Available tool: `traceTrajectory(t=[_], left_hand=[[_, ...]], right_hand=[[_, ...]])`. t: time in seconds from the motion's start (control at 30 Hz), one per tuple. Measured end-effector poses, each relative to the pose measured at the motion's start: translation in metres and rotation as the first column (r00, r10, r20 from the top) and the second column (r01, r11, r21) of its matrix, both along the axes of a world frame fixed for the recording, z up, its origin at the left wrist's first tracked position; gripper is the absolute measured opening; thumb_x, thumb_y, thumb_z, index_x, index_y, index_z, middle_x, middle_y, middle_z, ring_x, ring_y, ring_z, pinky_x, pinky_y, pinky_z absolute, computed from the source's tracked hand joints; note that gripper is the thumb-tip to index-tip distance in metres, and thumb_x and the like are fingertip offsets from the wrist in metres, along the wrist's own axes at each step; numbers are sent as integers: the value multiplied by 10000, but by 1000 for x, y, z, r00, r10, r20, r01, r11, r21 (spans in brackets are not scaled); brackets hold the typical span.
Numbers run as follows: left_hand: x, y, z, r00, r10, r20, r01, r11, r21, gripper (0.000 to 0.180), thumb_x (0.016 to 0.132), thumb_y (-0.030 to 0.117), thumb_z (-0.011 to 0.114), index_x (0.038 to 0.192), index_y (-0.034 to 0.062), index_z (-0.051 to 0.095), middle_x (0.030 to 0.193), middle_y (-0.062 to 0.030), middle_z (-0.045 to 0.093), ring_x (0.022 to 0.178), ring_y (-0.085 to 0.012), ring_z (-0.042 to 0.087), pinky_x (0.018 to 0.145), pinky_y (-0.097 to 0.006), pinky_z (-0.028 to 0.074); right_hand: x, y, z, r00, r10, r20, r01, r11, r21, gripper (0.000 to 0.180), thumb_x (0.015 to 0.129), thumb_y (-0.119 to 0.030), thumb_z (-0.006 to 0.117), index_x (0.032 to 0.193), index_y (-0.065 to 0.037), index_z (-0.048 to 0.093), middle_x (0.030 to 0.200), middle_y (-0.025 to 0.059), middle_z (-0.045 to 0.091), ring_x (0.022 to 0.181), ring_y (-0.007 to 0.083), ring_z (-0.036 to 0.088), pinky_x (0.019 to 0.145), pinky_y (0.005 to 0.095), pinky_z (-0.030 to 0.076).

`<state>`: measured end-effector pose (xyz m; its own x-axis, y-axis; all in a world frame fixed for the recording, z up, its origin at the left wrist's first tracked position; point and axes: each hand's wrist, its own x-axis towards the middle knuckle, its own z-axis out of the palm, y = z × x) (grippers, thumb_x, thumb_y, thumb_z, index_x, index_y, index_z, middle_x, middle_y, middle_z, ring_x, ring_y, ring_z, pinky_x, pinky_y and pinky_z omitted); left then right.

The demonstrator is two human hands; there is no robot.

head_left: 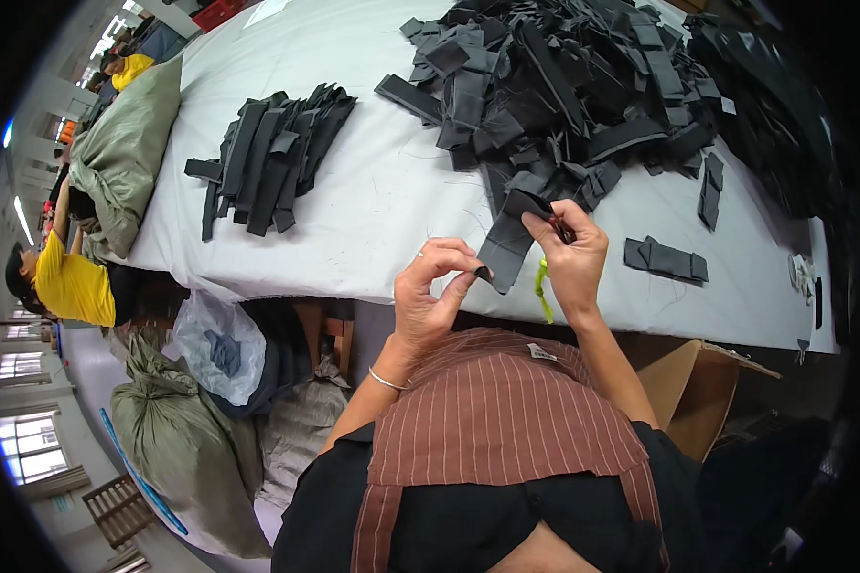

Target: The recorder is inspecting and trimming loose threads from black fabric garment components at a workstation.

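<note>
A dark grey fabric strip (505, 250) is stretched between my hands above the table's near edge. My left hand (435, 294) pinches its lower left corner between thumb and forefinger. At its upper end my right hand (575, 256) grips the folded part with thumb and fingers. A small dark and reddish object (565, 230) is tucked in the right palm, mostly hidden, so its kind cannot be made out. A bright yellow-green band (543, 290) dangles beside that hand. Just beyond the hands lies a big heap of similar dark strips (554, 86).
A smaller row of strips (275, 158) lies at left on the white-covered table (373, 205). Single pieces (666, 260) rest at right. Black plastic (769, 124) borders the right side. Sacks (186, 449) and a cardboard box (698, 382) stand below. A person in yellow (75, 286) works at left.
</note>
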<state>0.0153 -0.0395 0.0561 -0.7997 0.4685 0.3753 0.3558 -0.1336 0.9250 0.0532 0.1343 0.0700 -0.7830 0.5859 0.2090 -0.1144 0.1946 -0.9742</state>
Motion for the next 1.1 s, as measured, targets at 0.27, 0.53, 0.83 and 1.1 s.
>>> traceTrajectory(t=[0.27, 0.53, 0.83, 1.1], left_hand=[[0, -1, 7, 990, 19, -139, -26, 998, -52, 85, 829, -51, 598, 801, 23, 569, 772, -70, 644, 937, -211, 572, 772, -316, 476], [0, 8, -4, 948, 261, 184, -215, 947, -237, 196, 833, 114, 683, 719, 23, 553, 631, 4, 534, 618, -74, 449, 565, -239, 388], [-9, 4, -15, 975, -19, 221, 82, 957, -278, 193, 906, 139, 607, 1058, 21, 585, 1121, -74, 543, 959, -105, 543, 811, -223, 459], [-7, 5, 1, 976, -150, 159, 160, 986, -47, 164, 923, 160, 562, 1022, 32, 587, 1197, -69, 535, 1099, -173, 498, 985, -325, 353]], right_hand=[[7, -6, -3, 999, 27, -37, -27, 1000, 2, 114, 774, -7, 722, 777, -8, 608, 609, -59, 477, 558, 19, 356, 486, 201, 287], [9, -14, 4, 993, 28, -113, -11, 989, 148, 112, 746, 30, 723, 825, -11, 657, 676, 11, 592, 574, 68, 512, 516, 219, 391], [10, -21, 6, 986, 65, -151, -31, 975, 220, 81, 798, 1, 712, 803, -25, 636, 626, -93, 450, 592, -3, 357, 517, 176, 285], [3, 0, 10, 991, 133, -1, -119, 883, -455, 259, 883, -182, 648, 660, -87, 556, 540, -51, 478, 475, 8, 344, 442, 195, 235]])
